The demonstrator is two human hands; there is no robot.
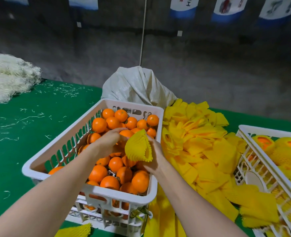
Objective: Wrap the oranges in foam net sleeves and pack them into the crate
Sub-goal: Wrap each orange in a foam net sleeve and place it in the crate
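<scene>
A white slatted crate (38, 165) in the middle holds several loose oranges (99, 124). My left hand (109, 141) reaches down into it with fingers curled round an orange (126, 133) near the centre. My right hand (154, 155) grips a yellow foam net sleeve (138, 147) just right of that orange, above the fruit. A second white crate (261, 152) at the right edge contains oranges wrapped in yellow sleeves (286, 151).
A heap of yellow foam sleeves (201, 142) lies between the two crates on the green table (21, 142). A grey woven sack (138, 86) stands behind the middle crate. Pale shredded fibre (6, 77) is piled at far left, with strands scattered over the cloth.
</scene>
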